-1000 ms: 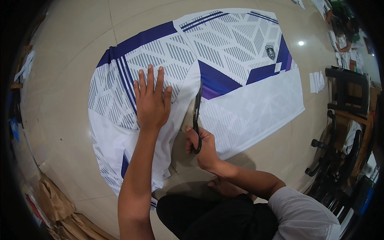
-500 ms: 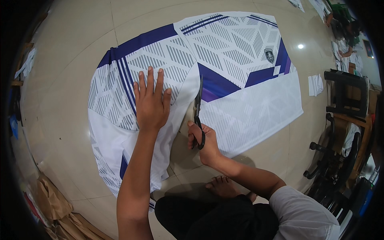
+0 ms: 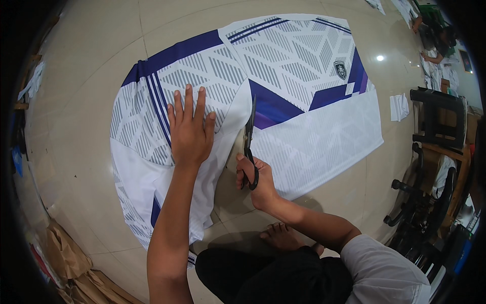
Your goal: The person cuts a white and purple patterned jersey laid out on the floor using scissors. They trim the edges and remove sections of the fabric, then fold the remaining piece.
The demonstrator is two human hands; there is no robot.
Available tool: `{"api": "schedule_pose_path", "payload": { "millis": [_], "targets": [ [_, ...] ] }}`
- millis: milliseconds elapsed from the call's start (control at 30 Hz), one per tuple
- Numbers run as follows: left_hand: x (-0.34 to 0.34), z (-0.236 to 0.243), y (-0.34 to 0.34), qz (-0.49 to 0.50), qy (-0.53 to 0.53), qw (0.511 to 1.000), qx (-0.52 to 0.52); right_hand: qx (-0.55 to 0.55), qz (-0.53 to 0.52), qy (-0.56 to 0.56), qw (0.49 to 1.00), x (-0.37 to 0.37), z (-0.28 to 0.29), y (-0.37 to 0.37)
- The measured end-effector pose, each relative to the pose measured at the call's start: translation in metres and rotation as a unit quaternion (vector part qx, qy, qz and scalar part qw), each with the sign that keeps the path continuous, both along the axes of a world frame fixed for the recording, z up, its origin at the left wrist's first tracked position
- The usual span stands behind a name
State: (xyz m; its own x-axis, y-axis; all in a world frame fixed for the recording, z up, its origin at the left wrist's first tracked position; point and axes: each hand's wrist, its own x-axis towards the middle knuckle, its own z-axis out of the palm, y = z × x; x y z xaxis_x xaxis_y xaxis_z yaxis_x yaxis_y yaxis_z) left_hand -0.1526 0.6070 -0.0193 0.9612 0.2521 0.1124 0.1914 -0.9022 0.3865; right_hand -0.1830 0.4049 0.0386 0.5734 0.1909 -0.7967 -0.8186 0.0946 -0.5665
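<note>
White fabric (image 3: 298, 147) printed with grey striped shapes and purple bands lies spread on the tiled floor, partly split by a gap running up from its near edge. My left hand (image 3: 191, 129) presses flat on the left part, fingers spread. In my right hand (image 3: 260, 180) is a pair of black-handled scissors (image 3: 249, 137), gripped by the finger loops. Their blades point away from me and lie at the top of the gap, along the white strip beside a purple patch. A shield-shaped crest (image 3: 340, 70) marks the far right of the cloth.
Brown paper (image 3: 66, 248) is heaped at the lower left. A black stool (image 3: 439, 117) and a black wheeled chair base (image 3: 430, 202) stand on the right. A small folded white cloth (image 3: 399, 108) lies near the stool. Another person (image 3: 438, 45) works at the upper right.
Almost nothing differs. My hands, the scissors and the cloth sit very slightly further left in the picture. The other person's arm at the upper right has shifted.
</note>
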Motion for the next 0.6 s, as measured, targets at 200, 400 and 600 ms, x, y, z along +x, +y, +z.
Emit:
{"api": "schedule_pose_path", "payload": {
  "millis": [200, 400, 600],
  "targets": [
    [0.0007, 0.0002, 0.0, -0.001, -0.017, 1.0, 0.008, 0.007, 0.0, 0.001, 1.0, 0.0003, -0.0004, -0.0009],
    [0.0009, 0.0003, -0.0001, -0.001, -0.018, 1.0, 0.01, 0.004, 0.003, -0.002, 1.0, -0.0006, -0.0014, 0.0003],
    [0.0009, 0.0006, -0.0003, -0.002, -0.017, 1.0, 0.014, -0.009, 0.014, -0.005, 1.0, 0.0004, -0.0009, -0.0029]
  ]
}}
